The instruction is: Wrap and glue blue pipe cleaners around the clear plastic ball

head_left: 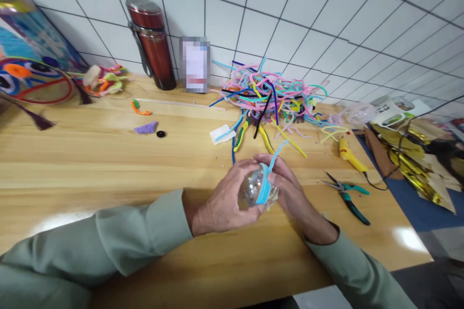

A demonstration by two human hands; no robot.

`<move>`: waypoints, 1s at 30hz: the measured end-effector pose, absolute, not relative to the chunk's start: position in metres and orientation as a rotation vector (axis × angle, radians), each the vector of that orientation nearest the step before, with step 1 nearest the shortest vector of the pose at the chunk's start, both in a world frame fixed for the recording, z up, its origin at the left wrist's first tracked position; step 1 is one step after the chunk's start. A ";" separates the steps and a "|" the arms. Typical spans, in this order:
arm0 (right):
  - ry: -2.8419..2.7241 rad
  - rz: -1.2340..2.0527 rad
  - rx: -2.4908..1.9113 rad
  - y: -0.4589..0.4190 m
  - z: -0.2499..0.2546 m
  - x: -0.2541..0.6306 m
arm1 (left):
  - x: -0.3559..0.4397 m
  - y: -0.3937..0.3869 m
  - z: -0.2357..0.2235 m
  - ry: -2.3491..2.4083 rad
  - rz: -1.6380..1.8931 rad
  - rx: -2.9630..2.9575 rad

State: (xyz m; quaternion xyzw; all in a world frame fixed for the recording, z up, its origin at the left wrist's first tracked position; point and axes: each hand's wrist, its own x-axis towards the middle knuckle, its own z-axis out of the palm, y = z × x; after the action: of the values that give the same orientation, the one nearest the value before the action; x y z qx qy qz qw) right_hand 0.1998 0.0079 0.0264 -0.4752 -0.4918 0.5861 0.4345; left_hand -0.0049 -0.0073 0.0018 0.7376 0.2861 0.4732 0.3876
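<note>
A clear plastic ball (248, 190) is held above the front of the wooden table. Light blue pipe cleaners (266, 188) run side by side as a band over it, and one loose end sticks up past the fingers. Around the ball's left side curls my left hand (225, 198), thumb below and fingers above. My right hand (288, 186) grips the far right side, its thumb pressing on the blue band. Some of the right fingers are hidden behind the ball.
Behind the hands lies a heap of coloured pipe cleaners (268, 89), with yellow-handled pliers (266, 139) before it. Green-handled pliers (350, 198) and a yellow glue gun (351, 155) with a cord are at right. A red thermos (152, 43) and a phone (195, 65) stand by the tiled wall.
</note>
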 end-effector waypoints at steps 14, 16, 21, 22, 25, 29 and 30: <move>-1.349 1.627 -1.003 0.002 0.010 0.217 | -0.005 -0.004 -0.006 0.588 1.266 2.021; -1.336 1.621 -1.000 0.004 0.009 0.217 | -0.004 -0.003 -0.007 0.591 1.272 2.033; -1.270 1.587 -1.028 0.010 0.006 0.211 | -0.001 0.002 -0.008 0.552 1.317 2.027; -1.259 1.570 -1.034 0.011 0.005 0.209 | -0.001 0.002 -0.008 0.542 1.321 2.031; -1.232 1.541 -1.027 0.012 0.005 0.206 | -0.002 0.004 -0.008 0.533 1.312 2.044; -1.239 1.502 -1.001 0.013 0.004 0.206 | -0.003 0.003 -0.011 0.585 1.261 2.054; -1.244 1.496 -0.995 0.013 0.004 0.206 | -0.003 0.003 -0.011 0.590 1.255 2.055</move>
State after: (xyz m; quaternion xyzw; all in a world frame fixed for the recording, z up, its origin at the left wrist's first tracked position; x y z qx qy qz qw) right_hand 0.2055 0.0133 0.0045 -0.4043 -0.5054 0.6076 0.4603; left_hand -0.0027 0.0033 -0.0111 0.7838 0.2252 0.4789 0.3251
